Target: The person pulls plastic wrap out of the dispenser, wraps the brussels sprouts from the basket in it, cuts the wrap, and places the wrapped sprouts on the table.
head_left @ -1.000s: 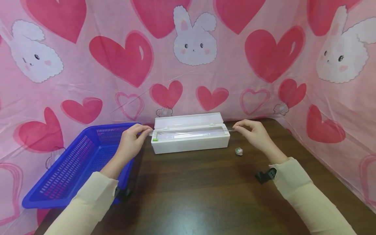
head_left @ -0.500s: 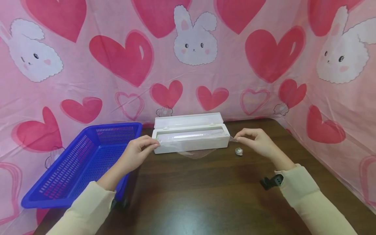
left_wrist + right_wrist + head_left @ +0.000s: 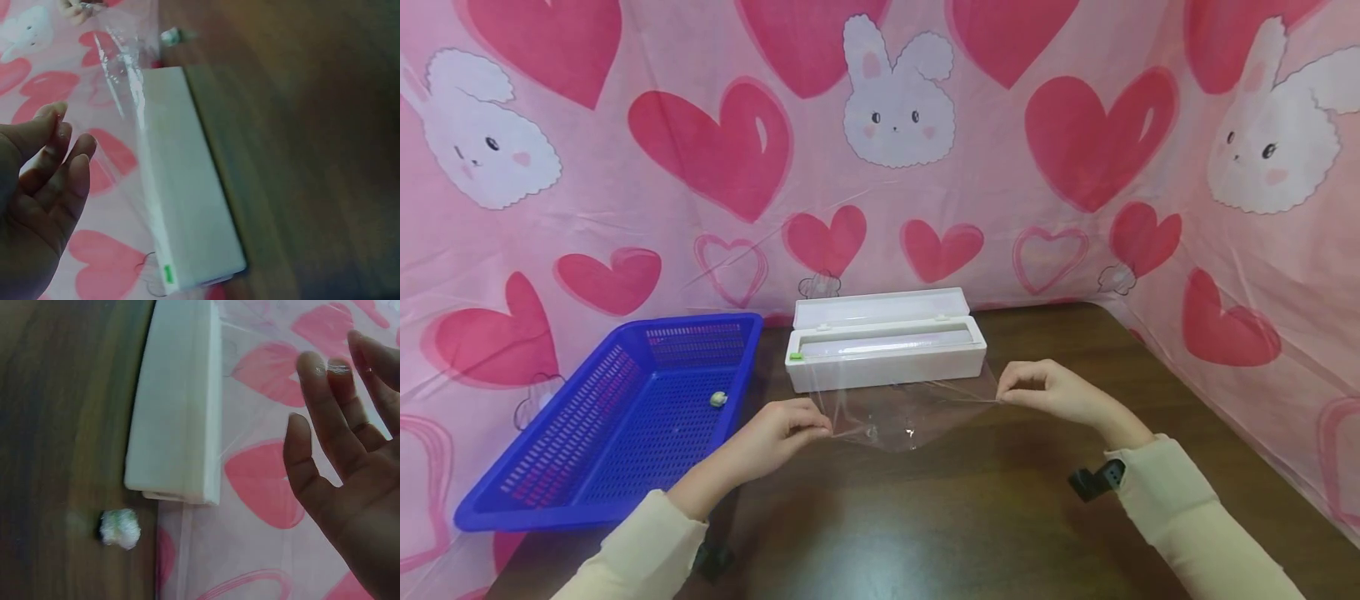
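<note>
Thin, transparent plastic film (image 3: pixel 898 417) drawn out between two pinching hands

The film spreads across the centre of the frame in the head view, running from the front of a long, white, rectangular box (image 3: pixel 887 367) down toward the viewer. Its left corner is pinched by the left hand (image 3: pixel 781 435), left of centre, and its right corner by the right hand (image 3: pixel 1051 388), right of centre. It is glossy and creased, with bright glints low in the middle and a loose lower edge over the brown wooden table (image 3: pixel 887 517).

Only the head view shows the box's raised white lid (image 3: pixel 880 308) and, at left, the blue, perforated plastic basket (image 3: pixel 647 433), with a small, pale, rounded lump (image 3: pixel 718 400) near its right wall.

The wrist views show a small, shiny, white-and-green lump (image 3: pixel 120 529) that cannot be made out in the head view. It lies on the table at lower left in the right wrist view, just beside the box's end. In the left wrist view, bright streaks run down the film at upper left, and a green tab (image 3: pixel 168 274) marks the box's lower end. The right wrist view catches only a crinkled bit of film at the fingertips.
</note>
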`<state>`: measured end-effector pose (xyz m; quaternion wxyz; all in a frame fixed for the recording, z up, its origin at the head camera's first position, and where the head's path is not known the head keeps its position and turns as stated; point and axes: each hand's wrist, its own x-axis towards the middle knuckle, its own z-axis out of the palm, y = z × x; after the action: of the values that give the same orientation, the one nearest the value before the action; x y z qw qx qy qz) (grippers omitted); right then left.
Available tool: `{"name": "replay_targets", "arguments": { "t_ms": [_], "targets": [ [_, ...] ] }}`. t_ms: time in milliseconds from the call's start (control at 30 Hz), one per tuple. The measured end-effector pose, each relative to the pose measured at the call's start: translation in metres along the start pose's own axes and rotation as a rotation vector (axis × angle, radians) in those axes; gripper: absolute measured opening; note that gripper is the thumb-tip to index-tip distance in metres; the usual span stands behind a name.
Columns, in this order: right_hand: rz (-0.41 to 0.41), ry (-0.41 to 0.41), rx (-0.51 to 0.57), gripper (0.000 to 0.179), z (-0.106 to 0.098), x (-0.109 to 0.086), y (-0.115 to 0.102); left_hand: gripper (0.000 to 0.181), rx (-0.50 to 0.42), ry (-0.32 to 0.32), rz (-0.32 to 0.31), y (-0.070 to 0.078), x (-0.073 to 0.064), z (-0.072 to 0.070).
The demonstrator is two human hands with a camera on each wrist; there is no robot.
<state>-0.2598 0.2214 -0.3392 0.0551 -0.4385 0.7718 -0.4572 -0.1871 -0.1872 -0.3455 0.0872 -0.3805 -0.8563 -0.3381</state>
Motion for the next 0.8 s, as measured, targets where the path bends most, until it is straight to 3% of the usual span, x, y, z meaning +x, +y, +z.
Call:
{"name": "replay_targets", "arguments": {
  "t_ms": [100, 333, 533, 800],
  "targets": [
    [-0.002, -0.047, 0.006, 0.011, 0.002, -0.003, 0.007, 0.008, 0.031, -0.070, -0.005, -0.001, -0.005, 0.007],
    [0.134, -0.142, 0.014, 0.010, 0.009, -0.012, 0.023, 0.006, 0.155, -0.188, -0.027, -0.006, -0.017, 0.011],
    [0.216, -0.164, 0.031, 0.013, 0.017, -0.015, 0.037, 0.007, 0.148, -0.217, -0.094, -0.011, -0.023, 0.012],
    [0.181, -0.202, 0.068, 0.008, 0.028, -0.016, 0.058, 0.009, 0.139, -0.221, -0.162, -0.024, -0.029, 0.021]
  ]
}}
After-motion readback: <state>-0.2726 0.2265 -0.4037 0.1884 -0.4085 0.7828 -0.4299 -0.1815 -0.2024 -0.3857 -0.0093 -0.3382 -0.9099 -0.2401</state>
